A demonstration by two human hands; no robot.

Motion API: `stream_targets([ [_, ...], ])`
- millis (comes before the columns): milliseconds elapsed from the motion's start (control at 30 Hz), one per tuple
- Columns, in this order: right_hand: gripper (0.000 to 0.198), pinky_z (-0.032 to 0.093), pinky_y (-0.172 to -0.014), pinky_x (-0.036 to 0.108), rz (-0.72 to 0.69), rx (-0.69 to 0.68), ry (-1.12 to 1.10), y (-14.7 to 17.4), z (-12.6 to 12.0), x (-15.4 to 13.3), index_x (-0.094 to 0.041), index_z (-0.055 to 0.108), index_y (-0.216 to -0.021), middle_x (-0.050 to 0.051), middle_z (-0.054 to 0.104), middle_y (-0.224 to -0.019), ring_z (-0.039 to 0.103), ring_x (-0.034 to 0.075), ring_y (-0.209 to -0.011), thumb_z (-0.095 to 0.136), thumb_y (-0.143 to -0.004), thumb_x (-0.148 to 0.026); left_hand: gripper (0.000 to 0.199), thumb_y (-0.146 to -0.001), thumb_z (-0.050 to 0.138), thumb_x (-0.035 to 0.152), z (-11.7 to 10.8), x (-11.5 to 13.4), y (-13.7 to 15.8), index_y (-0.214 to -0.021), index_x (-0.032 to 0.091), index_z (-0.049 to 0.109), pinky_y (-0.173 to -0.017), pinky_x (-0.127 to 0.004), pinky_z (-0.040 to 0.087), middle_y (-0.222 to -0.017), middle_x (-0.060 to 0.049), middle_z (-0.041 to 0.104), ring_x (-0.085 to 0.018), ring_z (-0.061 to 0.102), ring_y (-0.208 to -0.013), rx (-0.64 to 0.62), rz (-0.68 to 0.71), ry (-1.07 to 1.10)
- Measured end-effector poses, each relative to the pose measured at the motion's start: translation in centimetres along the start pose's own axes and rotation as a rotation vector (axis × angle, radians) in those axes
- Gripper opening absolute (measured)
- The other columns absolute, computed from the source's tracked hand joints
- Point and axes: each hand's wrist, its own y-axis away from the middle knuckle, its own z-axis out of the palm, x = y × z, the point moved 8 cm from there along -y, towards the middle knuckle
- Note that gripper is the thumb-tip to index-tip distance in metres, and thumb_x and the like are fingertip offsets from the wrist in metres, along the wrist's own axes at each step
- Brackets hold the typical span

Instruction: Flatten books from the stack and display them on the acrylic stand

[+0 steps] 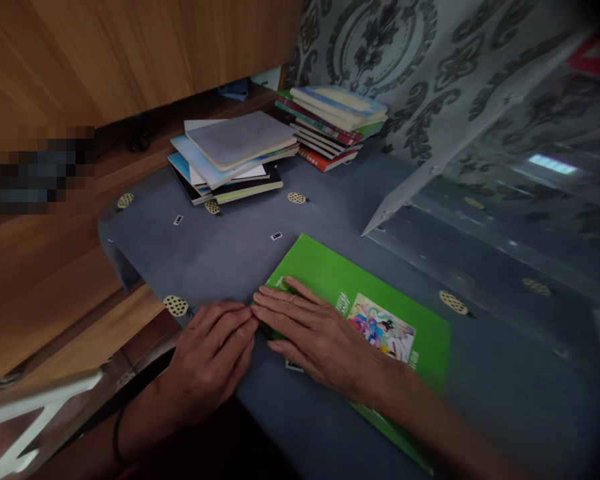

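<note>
A green book [325, 267] with a colourful picture on its cover lies on the grey-blue tablecloth, slanted in front of me. My right hand [315, 333] rests flat on its cover, fingers stretched toward the near left corner. At that same corner my left hand [213, 353] is closed, with bent fingers pressed together and their tips at the book's edge. The fingertips of both hands meet there. My left thumb is hidden, and the right forearm covers part of the cover.
A loose stack of books [240, 143] stands at the back left, with a second stack [330, 123] behind it near the patterned wall. A clear plastic panel [430, 170] stands upright on the right. Wooden furniture [130, 53] borders the table's left and back. Pineapple prints mark the tablecloth [240, 247].
</note>
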Motion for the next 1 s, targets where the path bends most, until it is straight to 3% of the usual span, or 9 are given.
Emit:
stream_targets([
  [200, 0.044, 0.034, -0.122, 0.052, 0.066, 0.003, 0.033, 0.0, 0.1, 0.6, -0.008, 0.056, -0.141, 0.017, 0.061, -0.143, 0.049, 0.023, -0.141, 0.04, -0.109, -0.033, 0.021, -0.097, 0.052, 0.01, 0.2, 0.2, -0.7, -0.115, 0.006, 0.063, -0.079, -0.039, 0.058, -0.098, -0.011, 0.07, -0.023, 0.063, -0.093, -0.054, 0.002, -0.054],
  [333, 0.043, 0.033, -0.123, 0.053, 0.092, -0.017, -0.019, 0.0, 0.2, 0.8, -0.012, 0.054, -0.144, 0.015, 0.059, -0.145, 0.048, 0.023, -0.142, 0.037, -0.109, -0.032, 0.022, -0.097, 0.053, 0.009, 0.5, -0.2, -0.6, -0.116, 0.008, 0.064, -0.087, -0.041, 0.059, -0.111, -0.015, 0.07, -0.025, 0.065, -0.106, -0.066, -0.012, -0.008],
  [500, 0.047, 0.03, -0.124, 0.056, 0.151, -0.039, -0.107, 0.1, -0.1, 1.3, -0.013, 0.046, -0.149, 0.014, 0.059, -0.147, 0.047, 0.022, -0.143, 0.036, -0.11, -0.035, 0.03, -0.098, 0.054, 0.011, 0.2, -1.7, -1.3, -0.125, 0.016, 0.065, -0.094, -0.041, 0.058, -0.116, -0.011, 0.072, -0.023, 0.067, -0.11, -0.114, -0.043, 0.25],
  [600, 0.046, 0.028, -0.125, 0.054, 0.162, -0.05, -0.127, 0.0, -0.3, 1.4, -0.015, 0.045, -0.15, 0.013, 0.059, -0.147, 0.047, 0.02, -0.143, 0.035, -0.11, -0.034, 0.031, -0.101, 0.051, 0.015, 0.0, -3.3, -2.2, -0.127, 0.021, 0.067, -0.092, -0.037, 0.058, -0.115, -0.008, 0.074, -0.019, 0.069, -0.105, -0.235, -0.079, 0.429],
  [667, 0.045, 0.027, -0.125, 0.053, 0.154, -0.067, -0.102, 0.0, -0.3, 1.5, -0.014, 0.045, -0.15, 0.013, 0.058, -0.148, 0.047, 0.02, -0.144, 0.035, -0.11, -0.032, 0.032, -0.103, 0.05, 0.02, 0.1, -4.1, -2.5, -0.131, 0.022, 0.066, -0.099, -0.039, 0.056, -0.122, -0.008, 0.074, -0.019, 0.068, -0.112, -0.344, -0.046, 0.487],
  [833, 0.047, 0.023, -0.126, 0.056, 0.145, -0.103, 0.059, 0.4, 0.3, 2.1, -0.014, 0.041, -0.153, 0.013, 0.046, -0.157, 0.037, 0.022, -0.149, 0.037, -0.109, -0.028, 0.043, -0.106, 0.046, 0.028, 1.0, -5.5, -2.5, -0.148, 0.029, 0.05, -0.121, -0.051, 0.037, -0.143, -0.004, 0.063, -0.022, 0.045, -0.146, -0.508, 0.125, 0.356],
  [1000, 0.054, 0.022, -0.125, 0.06, 0.182, -0.077, 0.121, 0.8, 0.6, 2.8, -0.017, 0.035, -0.157, 0.013, 0.041, -0.16, 0.032, 0.025, -0.151, 0.044, -0.107, -0.036, 0.045, -0.106, 0.043, 0.031, 2.0, -6.2, -2.5, -0.152, 0.032, 0.044, -0.125, -0.055, 0.029, -0.148, -0.003, 0.058, -0.022, 0.035, -0.151, -0.582, 0.193, 0.333],
])
